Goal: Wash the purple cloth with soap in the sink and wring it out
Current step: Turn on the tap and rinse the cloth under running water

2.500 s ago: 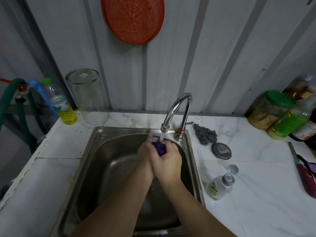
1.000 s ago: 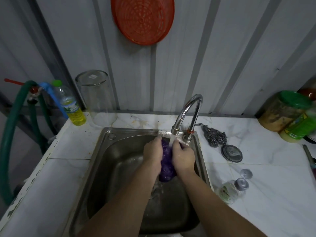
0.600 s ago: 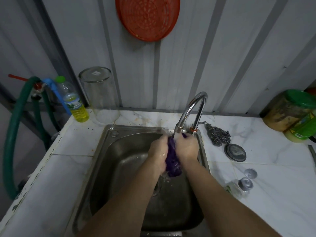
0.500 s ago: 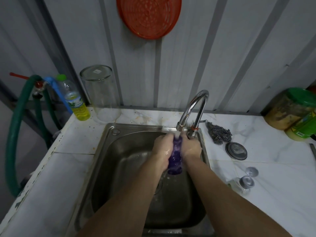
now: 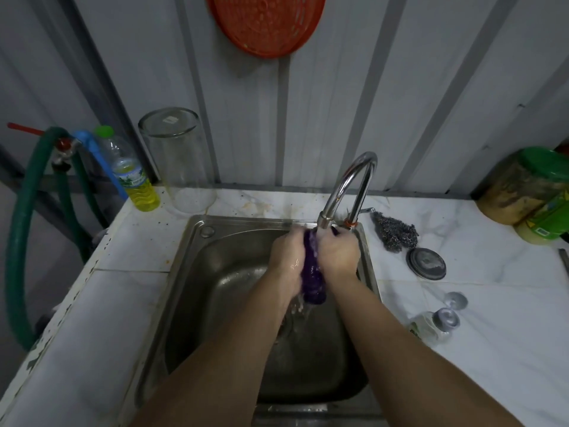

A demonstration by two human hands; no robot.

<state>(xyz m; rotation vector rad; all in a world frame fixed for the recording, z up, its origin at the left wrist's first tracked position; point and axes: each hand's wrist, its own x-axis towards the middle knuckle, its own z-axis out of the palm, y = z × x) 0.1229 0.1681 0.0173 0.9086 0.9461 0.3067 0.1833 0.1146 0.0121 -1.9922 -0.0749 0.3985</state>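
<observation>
**Purple cloth bunched under the running tap**

The purple cloth (image 5: 313,277) is wet and squeezed into a narrow upright roll; it hangs over the steel sink (image 5: 197,272) near the basin's back right corner, directly below the tap (image 5: 348,186); water runs off its lower end into the basin.

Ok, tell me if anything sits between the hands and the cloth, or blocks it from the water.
Nothing visible: left hand and right hand both grip the purple cloth directly under the tap.

Two bare forearms, no sleeves in view, hands (image 5: 314,257) wet — seemingly no rings or watch
</observation>
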